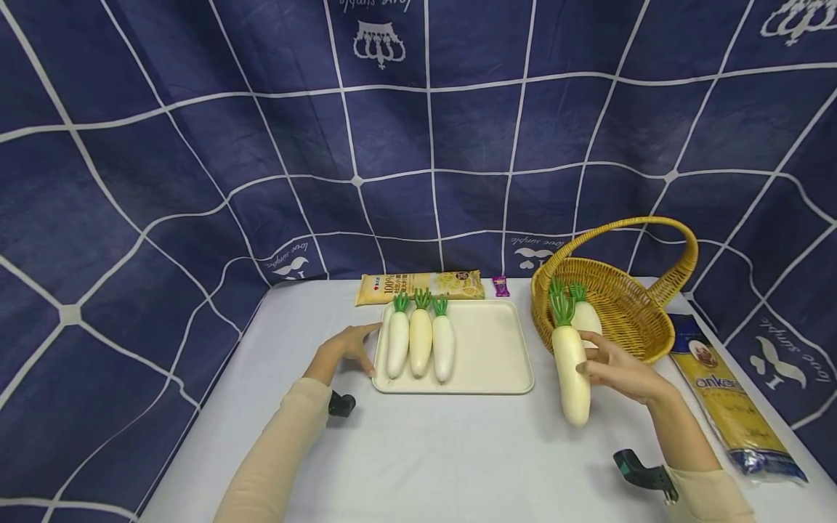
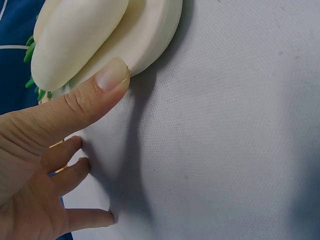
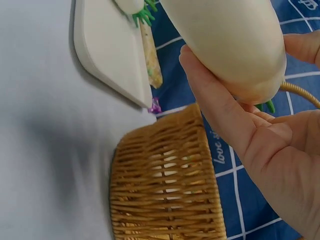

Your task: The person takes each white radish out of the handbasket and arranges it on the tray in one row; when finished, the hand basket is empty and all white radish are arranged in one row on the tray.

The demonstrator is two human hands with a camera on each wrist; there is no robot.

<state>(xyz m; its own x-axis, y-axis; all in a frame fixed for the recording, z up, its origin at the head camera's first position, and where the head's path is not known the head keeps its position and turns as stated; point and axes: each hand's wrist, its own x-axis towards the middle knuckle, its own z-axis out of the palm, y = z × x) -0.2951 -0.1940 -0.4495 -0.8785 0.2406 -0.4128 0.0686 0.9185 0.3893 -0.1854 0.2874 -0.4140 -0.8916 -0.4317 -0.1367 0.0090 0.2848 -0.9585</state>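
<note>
My right hand (image 1: 621, 369) pinches a white radish with green tops (image 1: 572, 374) between thumb and fingers, in front of the wicker basket (image 1: 604, 272). In the right wrist view the radish (image 3: 230, 45) hangs above the basket's side. Another white radish (image 1: 586, 318) lies inside the basket. Three radishes (image 1: 421, 341) lie side by side on the left of a cream tray (image 1: 493, 349), tops toward the back. My left hand (image 1: 353, 347) has its fingers spread at the tray's left edge, holding nothing; in the left wrist view its thumb (image 2: 95, 87) is right at the rim.
Behind the tray lies a yellow food packet (image 1: 425, 285), with a small purple wrapped sweet (image 1: 500, 286) beside it. A long gold and blue packet (image 1: 732, 399) lies right of the basket. A dark blue curtain (image 1: 458, 145) hangs behind the white table (image 1: 445, 457).
</note>
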